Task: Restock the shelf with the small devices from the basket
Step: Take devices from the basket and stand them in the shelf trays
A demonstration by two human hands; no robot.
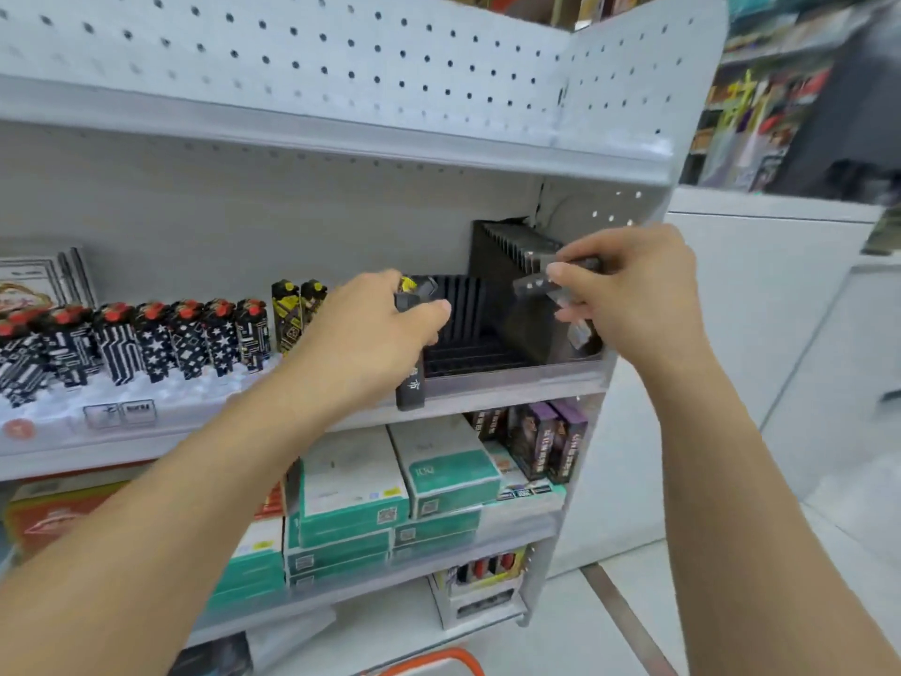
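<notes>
My left hand (378, 329) grips a slim black device (409, 387) with pale lettering, its lower end hanging over the front lip of the middle shelf (487, 390). My right hand (634, 295) pinches several small dark devices (541, 283) over a black slotted display rack (468, 334) at the shelf's right end. A taller black block (517, 246) with a ribbed top stands behind the rack. The orange rim of the basket (434, 658) shows at the bottom edge.
Rows of patterned black lighters with red caps (146, 344) and two yellow-black ones (297, 309) fill the shelf's left. Teal and white boxes (390, 485) lie on the shelf below. A white pegboard (341, 65) rises above; a white counter (731, 334) stands to the right.
</notes>
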